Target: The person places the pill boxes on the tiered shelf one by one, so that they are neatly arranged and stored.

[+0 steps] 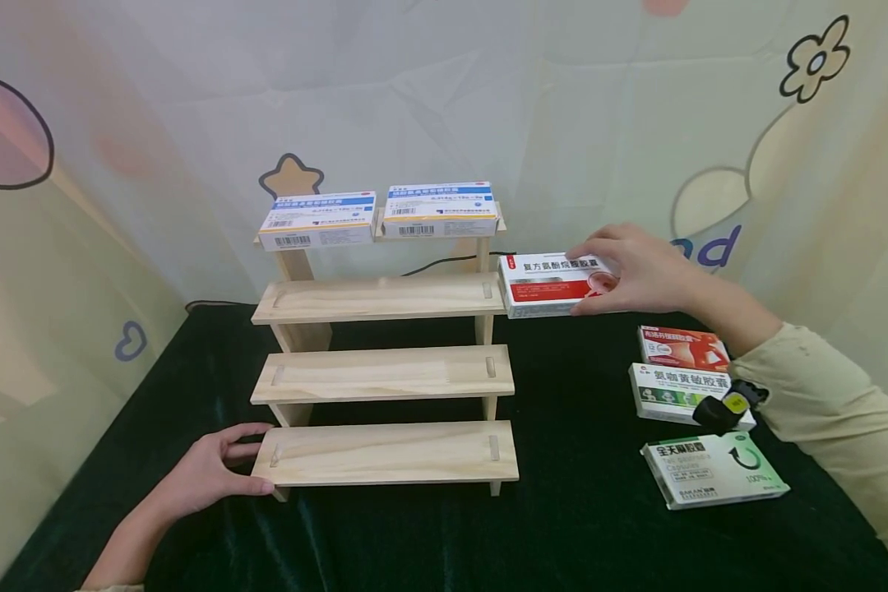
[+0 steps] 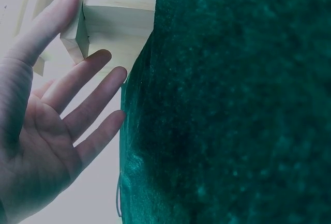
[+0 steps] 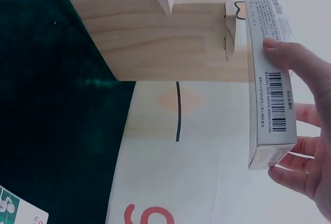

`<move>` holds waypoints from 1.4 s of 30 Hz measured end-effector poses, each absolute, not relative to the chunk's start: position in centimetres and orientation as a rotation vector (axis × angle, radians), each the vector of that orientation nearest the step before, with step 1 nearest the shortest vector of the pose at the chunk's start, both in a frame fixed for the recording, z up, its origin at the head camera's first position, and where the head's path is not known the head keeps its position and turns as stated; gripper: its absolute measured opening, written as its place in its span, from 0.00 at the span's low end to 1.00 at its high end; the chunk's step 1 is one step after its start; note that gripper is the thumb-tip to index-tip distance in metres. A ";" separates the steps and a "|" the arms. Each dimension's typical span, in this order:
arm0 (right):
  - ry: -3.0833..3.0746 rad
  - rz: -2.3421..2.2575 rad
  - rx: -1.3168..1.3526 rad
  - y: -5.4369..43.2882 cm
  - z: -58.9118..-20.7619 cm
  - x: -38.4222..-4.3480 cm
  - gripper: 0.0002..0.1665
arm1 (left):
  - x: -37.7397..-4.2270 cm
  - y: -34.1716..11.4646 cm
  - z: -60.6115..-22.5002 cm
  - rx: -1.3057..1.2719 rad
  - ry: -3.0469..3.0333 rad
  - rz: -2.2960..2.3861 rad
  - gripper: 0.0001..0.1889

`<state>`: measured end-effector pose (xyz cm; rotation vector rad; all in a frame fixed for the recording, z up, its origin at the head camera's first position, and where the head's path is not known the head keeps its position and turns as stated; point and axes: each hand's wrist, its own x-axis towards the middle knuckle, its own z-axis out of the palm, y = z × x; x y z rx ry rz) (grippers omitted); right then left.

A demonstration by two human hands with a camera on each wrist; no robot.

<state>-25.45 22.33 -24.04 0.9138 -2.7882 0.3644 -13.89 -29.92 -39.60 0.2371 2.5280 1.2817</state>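
My right hand (image 1: 642,270) gripped a red-and-white cardboard box (image 1: 543,285); my unclenched left hand (image 1: 209,469) touched the pale wooden stepped rack (image 1: 385,455)

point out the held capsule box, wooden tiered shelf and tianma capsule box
Held capsule box (image 1: 546,290), head view, red band on its top face
Wooden tiered shelf (image 1: 385,375), head view, second tier from the bottom
Tianma capsule box (image 1: 714,470), head view, printed top face

A pale, cartoon-printed curtain (image 1: 562,123) hangs behind a dark green velvety cloth (image 1: 385,538)
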 end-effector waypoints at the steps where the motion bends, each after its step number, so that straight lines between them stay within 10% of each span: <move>1: -2.791 0.354 0.915 22.2 -24.0 -25.4 0.38 | -13.9 -29.9 -39.6 0.237 2.528 1.284 0.39; 42: -2.749 0.409 0.873 13.6 -24.9 -24.6 0.44 | -13.8 -29.7 -39.6 0.212 2.529 1.294 0.39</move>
